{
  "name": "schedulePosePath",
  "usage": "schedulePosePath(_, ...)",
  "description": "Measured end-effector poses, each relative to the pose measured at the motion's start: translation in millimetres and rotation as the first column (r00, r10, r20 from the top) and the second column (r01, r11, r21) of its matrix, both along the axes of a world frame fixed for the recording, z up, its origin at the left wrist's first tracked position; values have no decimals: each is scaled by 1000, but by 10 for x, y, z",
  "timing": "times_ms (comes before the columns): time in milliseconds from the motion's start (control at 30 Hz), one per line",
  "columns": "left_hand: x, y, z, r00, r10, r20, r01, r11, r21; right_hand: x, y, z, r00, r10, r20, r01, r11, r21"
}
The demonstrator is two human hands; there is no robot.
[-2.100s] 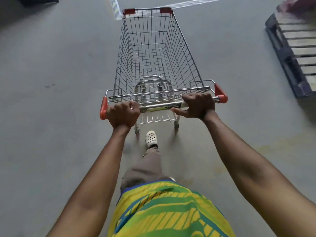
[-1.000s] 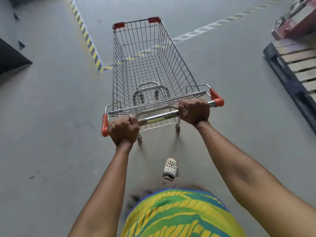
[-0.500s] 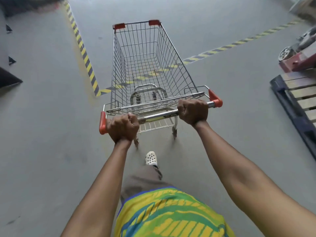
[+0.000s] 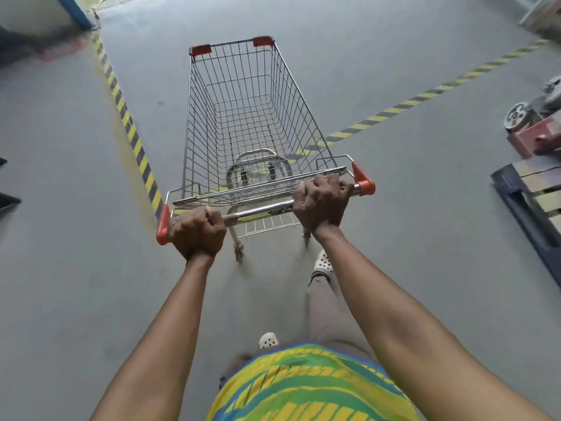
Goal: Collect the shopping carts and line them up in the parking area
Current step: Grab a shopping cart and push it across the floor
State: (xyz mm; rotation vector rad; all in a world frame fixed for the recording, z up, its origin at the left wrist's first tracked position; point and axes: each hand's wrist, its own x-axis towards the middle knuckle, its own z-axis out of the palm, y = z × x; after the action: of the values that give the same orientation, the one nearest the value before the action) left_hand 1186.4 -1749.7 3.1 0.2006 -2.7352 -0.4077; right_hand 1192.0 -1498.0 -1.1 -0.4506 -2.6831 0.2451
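An empty wire shopping cart (image 4: 243, 117) with orange corner caps stands on the grey floor straight ahead of me. My left hand (image 4: 196, 232) is closed around the left end of its metal handle bar (image 4: 261, 211). My right hand (image 4: 322, 202) grips the same bar near the right orange end cap. The cart's basket lies over the corner where two yellow-and-black floor lines (image 4: 130, 129) meet. No other cart is in view.
A blue wooden pallet (image 4: 534, 205) lies at the right, with a red machine with wheels (image 4: 537, 129) behind it. A blue-edged wall (image 4: 73, 10) is at the far left. The second striped line (image 4: 425, 98) runs off to the right. My feet in white clogs are below.
The cart has rolled forward with both hands on the bar; the striped lines have come closer and now pass under the basket. The pallet has slid toward the right edge.
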Motion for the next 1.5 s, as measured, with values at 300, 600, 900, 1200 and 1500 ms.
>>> schedulePosePath(300,-1520,986,131,988,132,82,-134,991,23,-1870,997,96,963,229,145,-220,973,-73)
schedulePosePath(600,-2828,1612,122,971,238,12,-239,970,46,-3448,1651,168,890,409,203,-365,904,-221)
schedulePosePath(900,-4367,1552,14,976,206,-75,-208,978,-25,-4910,1557,117,921,351,167,-334,934,-125)
schedulePosePath(1200,-5853,1598,57,992,124,2,-124,992,6,-6025,1656,163,950,266,165,-250,962,-114)
schedulePosePath(1500,-6821,2086,138,969,4,247,2,1000,-22,-6440,2057,55,976,196,100,-172,963,-206)
